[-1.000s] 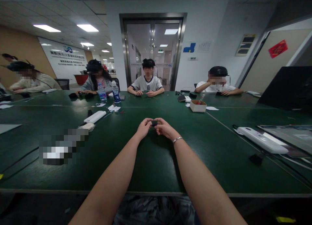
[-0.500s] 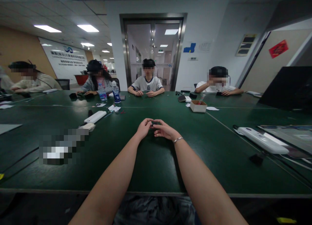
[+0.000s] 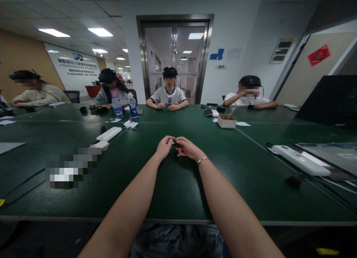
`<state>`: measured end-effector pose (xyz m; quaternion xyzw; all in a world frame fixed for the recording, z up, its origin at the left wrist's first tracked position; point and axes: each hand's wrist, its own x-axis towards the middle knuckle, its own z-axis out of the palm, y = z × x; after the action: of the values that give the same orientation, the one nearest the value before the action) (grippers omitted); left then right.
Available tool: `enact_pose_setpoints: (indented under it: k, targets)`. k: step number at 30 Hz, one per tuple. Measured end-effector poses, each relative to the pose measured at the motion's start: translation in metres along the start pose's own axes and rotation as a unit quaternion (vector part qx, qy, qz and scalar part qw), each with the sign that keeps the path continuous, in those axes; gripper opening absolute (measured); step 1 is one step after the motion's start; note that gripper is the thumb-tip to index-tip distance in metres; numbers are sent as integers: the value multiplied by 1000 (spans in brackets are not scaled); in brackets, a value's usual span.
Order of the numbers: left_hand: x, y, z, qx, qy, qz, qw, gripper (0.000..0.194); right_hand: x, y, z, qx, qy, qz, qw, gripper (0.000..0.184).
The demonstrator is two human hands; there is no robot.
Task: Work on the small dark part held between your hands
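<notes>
Over the green table [image 3: 178, 191], a small dark object [image 3: 175, 143] is pinched between my two hands; its kind is too small to make out. My left hand [image 3: 165, 145] is closed, thumb and fingertips on the object's left end. On its other side, my right hand [image 3: 187, 147] grips the right end with thumb and forefinger, the lower fingers curled beneath. A silver bracelet [image 3: 203, 159] circles my right wrist. Parts of the object are covered by my fingers.
Left lie a white power strip [image 3: 109, 134] and a blurred-out item [image 3: 73, 168]. Two bottles [image 3: 133, 107] stand beyond. A small box [image 3: 227, 121] is ahead right, a white device [image 3: 301, 160] at right. Several people in headgear sit across the table.
More of the small dark object now shows between my hands. My right fingers have closed in on it, its lower fingers curling more. My left hand stays nearly still.
</notes>
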<state>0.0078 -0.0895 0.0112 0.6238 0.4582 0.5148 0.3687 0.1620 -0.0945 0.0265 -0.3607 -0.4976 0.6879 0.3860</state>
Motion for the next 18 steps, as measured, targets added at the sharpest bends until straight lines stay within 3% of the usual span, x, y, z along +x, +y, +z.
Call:
enact_pose_setpoints:
  k: [3,8,13,18]
  targets:
    - [1,-4,-1,29,10,12,999,22,-2,-2,1,-1,-15,-23,1000,42]
    - [4,-11,-1,51,11,22,998,23,-4,-4,4,-20,-5,18,1000,25]
    - [4,-12,-1,73,12,26,997,24,-5,-5,5,0,-1,0,1000,41]
    - [3,-10,-2,77,10,23,997,24,-5,-5,5,-19,4,18,1000,24]
